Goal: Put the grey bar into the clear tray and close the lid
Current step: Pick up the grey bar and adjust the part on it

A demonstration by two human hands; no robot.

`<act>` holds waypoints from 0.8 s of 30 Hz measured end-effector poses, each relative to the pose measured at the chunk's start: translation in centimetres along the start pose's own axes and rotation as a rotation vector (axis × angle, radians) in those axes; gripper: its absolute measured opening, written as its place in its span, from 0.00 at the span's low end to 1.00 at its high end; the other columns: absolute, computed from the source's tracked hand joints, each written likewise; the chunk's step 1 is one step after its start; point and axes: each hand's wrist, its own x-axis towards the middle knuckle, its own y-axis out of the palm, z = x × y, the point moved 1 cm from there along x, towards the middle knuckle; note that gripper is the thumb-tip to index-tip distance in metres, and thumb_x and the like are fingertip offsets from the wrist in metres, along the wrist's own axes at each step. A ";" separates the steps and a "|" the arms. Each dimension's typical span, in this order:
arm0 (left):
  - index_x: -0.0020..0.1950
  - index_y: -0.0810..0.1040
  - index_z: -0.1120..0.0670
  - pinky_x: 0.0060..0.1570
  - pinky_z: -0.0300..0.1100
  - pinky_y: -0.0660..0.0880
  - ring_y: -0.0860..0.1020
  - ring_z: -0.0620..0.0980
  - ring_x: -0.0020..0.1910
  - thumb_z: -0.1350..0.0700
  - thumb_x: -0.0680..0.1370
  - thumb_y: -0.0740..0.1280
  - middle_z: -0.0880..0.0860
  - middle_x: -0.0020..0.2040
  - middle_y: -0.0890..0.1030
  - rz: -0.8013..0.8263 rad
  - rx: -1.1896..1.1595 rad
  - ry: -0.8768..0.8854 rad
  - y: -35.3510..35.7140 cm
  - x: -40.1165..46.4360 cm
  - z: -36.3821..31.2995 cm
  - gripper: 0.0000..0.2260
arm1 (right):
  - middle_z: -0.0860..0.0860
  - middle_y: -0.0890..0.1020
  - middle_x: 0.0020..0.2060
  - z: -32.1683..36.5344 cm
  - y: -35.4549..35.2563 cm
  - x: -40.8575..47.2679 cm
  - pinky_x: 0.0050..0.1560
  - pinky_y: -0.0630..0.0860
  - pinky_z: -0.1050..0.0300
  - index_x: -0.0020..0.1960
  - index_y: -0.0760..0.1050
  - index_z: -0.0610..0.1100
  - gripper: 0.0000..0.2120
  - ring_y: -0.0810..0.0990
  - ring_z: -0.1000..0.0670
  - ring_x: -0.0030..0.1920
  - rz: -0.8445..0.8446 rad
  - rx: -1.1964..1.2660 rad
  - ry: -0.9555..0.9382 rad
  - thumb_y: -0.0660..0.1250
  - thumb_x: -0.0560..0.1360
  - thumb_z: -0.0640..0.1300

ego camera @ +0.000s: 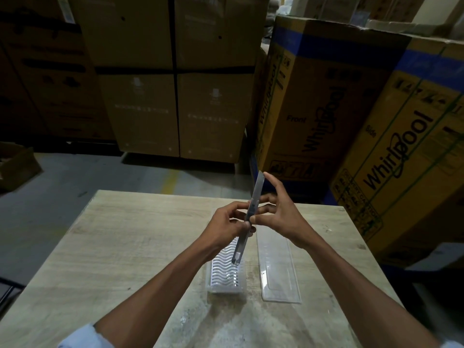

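A long thin grey bar [256,194] is held steeply tilted above the table, its top end far and its lower end hanging over the clear tray [226,275]. My left hand [226,227] pinches the bar's middle from the left. My right hand [281,209] touches it from the right, thumb on the middle and forefinger at the top end. The tray has a white wavy insert and lies open on the wooden table [113,247]. Its clear lid [277,270] lies flat beside it on the right, apart from the tray.
Tall cardboard boxes [175,76] stand behind the table, and printed yellow boxes [351,116] crowd the far right corner. A small open carton [15,167] sits on the grey floor at the left. The table's left half holds nothing but bare wood.
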 end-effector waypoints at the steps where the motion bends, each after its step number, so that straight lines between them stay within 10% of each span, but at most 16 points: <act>1: 0.64 0.80 0.54 0.57 0.62 0.81 0.86 0.60 0.48 0.69 0.78 0.67 0.57 0.50 0.84 -0.001 -0.006 -0.001 0.0 0.0 0.0 0.18 | 0.53 0.80 0.55 0.0 -0.1 0.0 0.45 0.84 0.59 0.79 0.50 0.63 0.55 0.87 0.55 0.50 0.001 0.004 -0.002 0.80 0.69 0.34; 24: 0.62 0.81 0.55 0.58 0.60 0.81 0.86 0.57 0.49 0.61 0.82 0.65 0.59 0.49 0.87 -0.043 -0.141 -0.051 0.6 1.0 0.3 0.11 | 0.57 0.80 0.52 -0.2 0.6 -0.4 0.44 0.80 0.66 0.81 0.45 0.60 0.54 0.83 0.54 0.54 0.031 -0.043 0.045 0.79 0.72 0.38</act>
